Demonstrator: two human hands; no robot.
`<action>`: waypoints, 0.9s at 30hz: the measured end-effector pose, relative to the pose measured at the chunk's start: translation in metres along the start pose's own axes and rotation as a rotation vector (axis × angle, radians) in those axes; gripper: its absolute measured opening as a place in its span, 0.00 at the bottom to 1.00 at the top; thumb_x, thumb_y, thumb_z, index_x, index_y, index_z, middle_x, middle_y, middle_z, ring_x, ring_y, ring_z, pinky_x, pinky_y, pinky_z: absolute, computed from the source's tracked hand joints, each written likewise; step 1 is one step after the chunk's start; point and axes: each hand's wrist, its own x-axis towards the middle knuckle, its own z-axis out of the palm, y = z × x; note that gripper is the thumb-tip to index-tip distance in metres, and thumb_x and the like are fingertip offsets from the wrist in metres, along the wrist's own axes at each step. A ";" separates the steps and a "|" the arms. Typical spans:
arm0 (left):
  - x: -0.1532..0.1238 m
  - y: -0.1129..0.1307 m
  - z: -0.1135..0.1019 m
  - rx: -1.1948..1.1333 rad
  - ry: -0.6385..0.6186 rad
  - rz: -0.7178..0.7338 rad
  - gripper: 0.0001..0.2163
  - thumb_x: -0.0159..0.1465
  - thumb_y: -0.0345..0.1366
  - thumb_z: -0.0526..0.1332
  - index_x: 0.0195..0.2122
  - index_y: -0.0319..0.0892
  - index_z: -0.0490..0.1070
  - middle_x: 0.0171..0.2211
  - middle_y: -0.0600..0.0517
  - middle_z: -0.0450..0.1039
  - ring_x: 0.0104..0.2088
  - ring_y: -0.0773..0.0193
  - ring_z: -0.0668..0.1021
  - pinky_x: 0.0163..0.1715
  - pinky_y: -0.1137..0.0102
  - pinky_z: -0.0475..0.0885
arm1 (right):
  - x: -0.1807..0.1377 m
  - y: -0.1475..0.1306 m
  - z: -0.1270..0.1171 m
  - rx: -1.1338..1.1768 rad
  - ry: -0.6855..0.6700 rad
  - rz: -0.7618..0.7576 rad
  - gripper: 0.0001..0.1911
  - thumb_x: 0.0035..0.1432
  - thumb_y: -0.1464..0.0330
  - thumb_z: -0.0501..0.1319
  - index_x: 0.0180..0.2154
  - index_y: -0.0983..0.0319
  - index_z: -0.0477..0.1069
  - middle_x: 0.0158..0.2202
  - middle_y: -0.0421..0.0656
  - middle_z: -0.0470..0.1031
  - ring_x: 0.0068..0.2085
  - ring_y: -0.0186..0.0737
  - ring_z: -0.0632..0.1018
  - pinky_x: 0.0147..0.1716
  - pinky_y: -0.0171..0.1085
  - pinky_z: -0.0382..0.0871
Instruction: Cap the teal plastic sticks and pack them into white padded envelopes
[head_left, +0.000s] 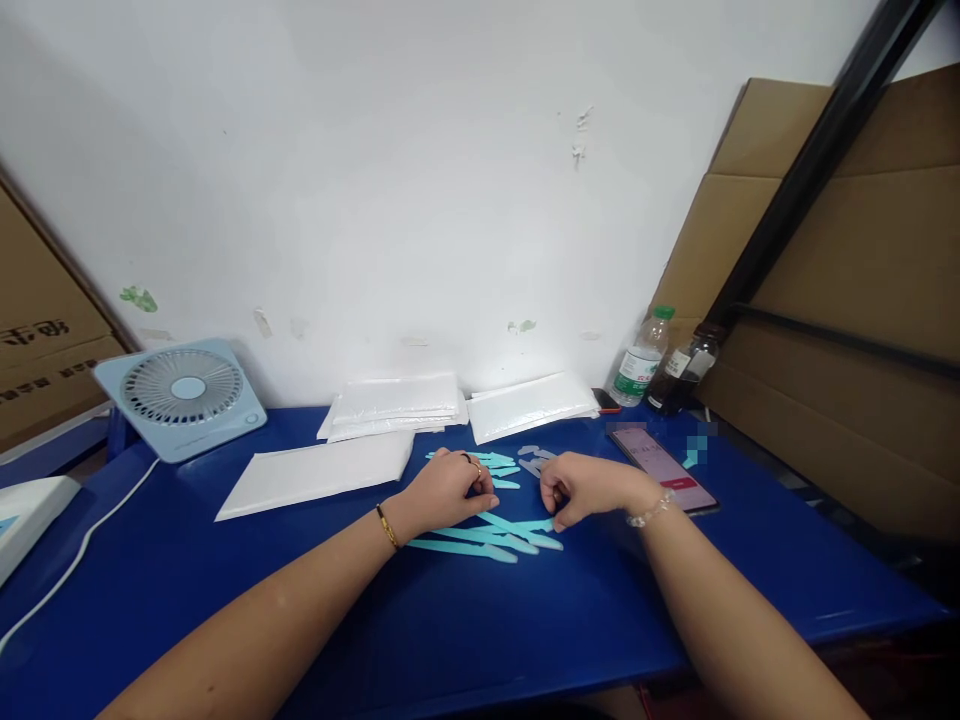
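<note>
Several turquoise eyebrow razors [472, 549] lie loosely crossed on the blue table, their pale tips to the right. My left hand [448, 488] rests over their handle ends, fingers curled and thumb against the fingers; whatever is inside is hidden. My right hand [589, 488] is closed, with thumb and fingertips at the tip of one razor at the right of the pile. More turquoise razors [499, 462] lie behind my left hand, partly covered by it. Small translucent pieces [534, 455], perhaps blade caps, lie just behind my right fingers.
White padded envelopes [394, 402] are stacked by the wall, with another stack [529, 405] beside them and a single envelope [315, 472] nearer. A blue fan [184, 395] stands left. A phone [664, 468], water bottle [641, 365] and dark drink bottle [679, 378] are right.
</note>
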 end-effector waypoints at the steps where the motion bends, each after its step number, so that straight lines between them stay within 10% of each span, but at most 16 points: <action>1: 0.000 0.002 0.000 -0.010 -0.022 -0.002 0.11 0.62 0.46 0.58 0.32 0.45 0.74 0.31 0.54 0.75 0.36 0.62 0.74 0.40 0.67 0.59 | 0.002 -0.001 0.002 -0.011 0.009 -0.003 0.09 0.42 0.67 0.69 0.29 0.63 0.74 0.28 0.40 0.72 0.27 0.34 0.70 0.25 0.32 0.61; 19: 0.002 -0.018 -0.012 0.195 0.174 -0.183 0.07 0.61 0.36 0.58 0.30 0.44 0.74 0.31 0.54 0.76 0.34 0.62 0.74 0.38 0.66 0.60 | 0.004 0.012 -0.005 -0.057 0.464 0.029 0.07 0.52 0.66 0.64 0.31 0.64 0.72 0.34 0.43 0.70 0.32 0.36 0.71 0.31 0.33 0.62; 27: -0.003 0.002 -0.005 -0.023 -0.099 0.053 0.12 0.56 0.48 0.64 0.32 0.44 0.74 0.30 0.55 0.76 0.30 0.66 0.75 0.30 0.72 0.61 | 0.006 -0.021 0.008 -0.078 0.117 -0.106 0.06 0.48 0.67 0.67 0.29 0.63 0.74 0.30 0.39 0.69 0.29 0.32 0.68 0.27 0.32 0.60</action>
